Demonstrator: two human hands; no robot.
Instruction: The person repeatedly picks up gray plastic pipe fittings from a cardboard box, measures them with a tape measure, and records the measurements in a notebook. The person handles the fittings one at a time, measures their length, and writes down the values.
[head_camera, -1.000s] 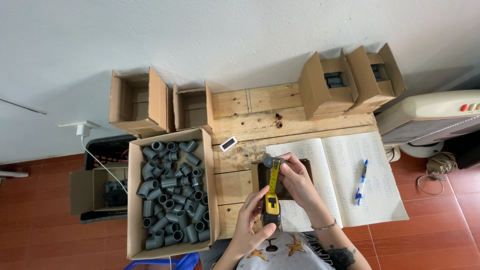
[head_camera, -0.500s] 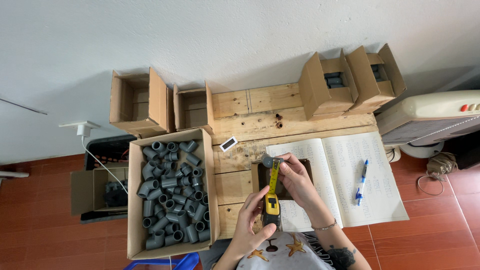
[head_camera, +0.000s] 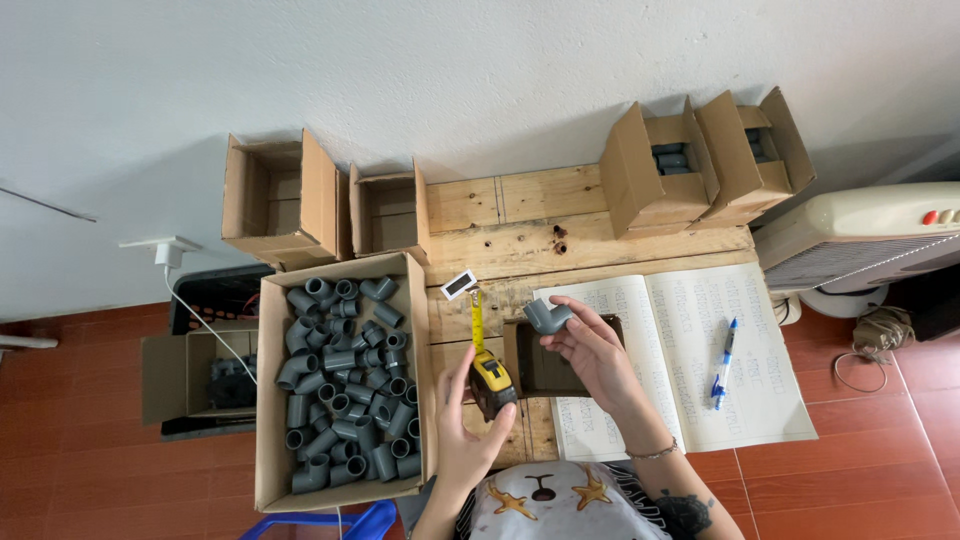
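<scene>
While the left hand (head_camera: 468, 415) grips a tape measure (head_camera: 491, 382), the right hand (head_camera: 590, 350) pinches a grey elbow fitting (head_camera: 547, 316) — hands apart.

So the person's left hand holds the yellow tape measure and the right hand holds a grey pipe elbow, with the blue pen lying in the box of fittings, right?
Not quite: the head view shows the blue pen lying on the open notebook, not in the box of fittings. The left hand holds the tape measure; the right hand holds the elbow.

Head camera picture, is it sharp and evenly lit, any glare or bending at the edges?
Head view: sharp, soft even daylight, no glare; faint shadows under the boxes; wide-lens bending tilts the edge boxes outward; the elbow fitting in the right hand and the tape measure in the left hand stay crisp.
</scene>
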